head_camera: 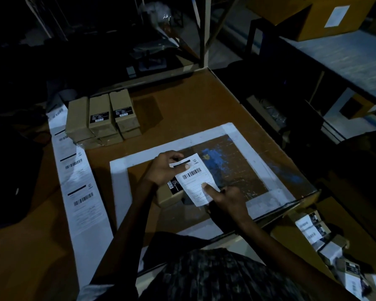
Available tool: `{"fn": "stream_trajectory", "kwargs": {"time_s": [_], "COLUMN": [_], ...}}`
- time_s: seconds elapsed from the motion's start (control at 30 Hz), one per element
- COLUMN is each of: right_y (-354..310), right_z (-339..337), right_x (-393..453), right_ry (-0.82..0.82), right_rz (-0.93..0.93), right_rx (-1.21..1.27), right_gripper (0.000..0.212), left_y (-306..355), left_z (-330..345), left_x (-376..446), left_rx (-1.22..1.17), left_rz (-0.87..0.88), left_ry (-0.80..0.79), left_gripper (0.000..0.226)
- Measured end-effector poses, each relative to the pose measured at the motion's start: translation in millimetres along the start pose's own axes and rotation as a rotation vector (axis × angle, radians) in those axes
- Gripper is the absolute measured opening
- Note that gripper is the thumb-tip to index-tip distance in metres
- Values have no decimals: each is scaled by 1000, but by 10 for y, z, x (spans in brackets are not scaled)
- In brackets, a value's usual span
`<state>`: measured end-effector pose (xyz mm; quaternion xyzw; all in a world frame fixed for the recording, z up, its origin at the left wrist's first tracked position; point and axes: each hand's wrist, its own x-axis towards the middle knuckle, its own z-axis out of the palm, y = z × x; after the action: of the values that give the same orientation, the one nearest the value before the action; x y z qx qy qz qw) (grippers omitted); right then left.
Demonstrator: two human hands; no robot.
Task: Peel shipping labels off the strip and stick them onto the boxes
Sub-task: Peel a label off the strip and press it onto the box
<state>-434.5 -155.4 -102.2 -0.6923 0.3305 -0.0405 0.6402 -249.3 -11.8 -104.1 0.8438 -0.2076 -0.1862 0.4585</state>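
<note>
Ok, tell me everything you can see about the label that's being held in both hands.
The label is a white paper rectangle printed with a black bar near its top edge, a barcode across the middle and lines of small text below, too small to read. It is tilted and lies over a brown box above the table. The left hand pinches its top corner, thumb on the printed face. The right hand presses its lower part with the thumb. Its lower end overhangs the box.

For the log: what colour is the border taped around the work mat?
White border; head view.
</note>
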Motion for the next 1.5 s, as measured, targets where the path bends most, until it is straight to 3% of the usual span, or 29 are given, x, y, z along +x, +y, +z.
{"fn": "stream_trajectory", "kwargs": {"time_s": [0.17, 0.33, 0.4, 0.5, 0.57, 0.67, 0.9, 1.17, 1.4, 1.5], "right_y": [-68, -69, -3, -30, -94, -195, -31, -151, -197, -198], "right_z": [-9, -112, -176, -263, -228, -96, 262, 201, 299, 291], "right_x": [-5, 18, 46, 101, 130, 149, -53, 198, 118, 176], "right_ry": [-137, -223, -131, 145, 194, 158, -118, 2, -146, -139], "right_rz": [186, 244, 85, -145, -272, -521, -611, -437, -498, -507], "right_rx": [285, 174, -92, -635, -736, -853, -1261, -1181, -1275, -1250], "right_gripper": [47, 51, 59, 68, 62, 69, 78, 63, 68, 63], "left_y": [-66, -100, -103, -90, -87, -110, -149, -157, -227, -268], "left_z": [-90, -123, -116, -94, -77, -51, 22, 99, 75, 118], "left_x": [-51, -138, -181, -239, -275, -313, -345, -417, -387, -406], "left_rx": [36, 34, 26, 10, -22, -43, -68, -111, -121, -140], "left_rz": [-3, -18, -21, -23, -27, -17, -34, 5, 12, 31], "left_ry": [-4, 6, 18, 42, 48, 51, 131, 293, 340, 422], "left_gripper": [47, 52, 53, 53, 52, 50, 44, 32, 14, 14]}}
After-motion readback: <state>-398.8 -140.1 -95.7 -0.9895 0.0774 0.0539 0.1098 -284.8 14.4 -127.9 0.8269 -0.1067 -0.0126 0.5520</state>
